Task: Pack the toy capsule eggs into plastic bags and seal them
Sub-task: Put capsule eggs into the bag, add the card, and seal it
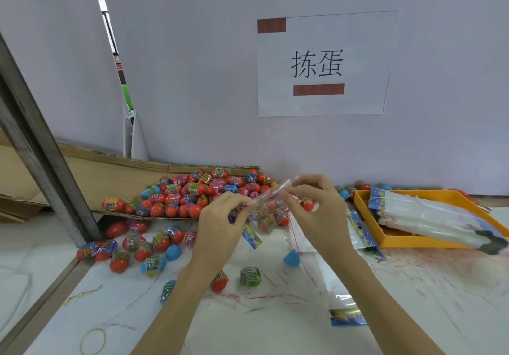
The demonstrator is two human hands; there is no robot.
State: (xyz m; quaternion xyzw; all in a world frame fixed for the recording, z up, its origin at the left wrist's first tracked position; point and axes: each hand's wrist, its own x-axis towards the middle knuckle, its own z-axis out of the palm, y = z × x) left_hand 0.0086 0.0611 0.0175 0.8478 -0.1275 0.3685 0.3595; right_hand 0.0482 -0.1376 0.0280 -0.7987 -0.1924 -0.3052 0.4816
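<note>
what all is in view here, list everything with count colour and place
capsule eggs: dozens, mostly red, some blue; heaped on cardboard, loose on table
clear bag: one, holding eggs, between both hands
cardboard: brown flattened sheets, back left
orange tray: one, right
stack of empty bags: white, blue headers, in tray
loose bags: a few, left of the tray and near front
rubber bands: two, yellow, front left
paper sign: one, white, on wall
metal post: grey, left
left hand: pinches bag
right hand: pinches bag top
</note>
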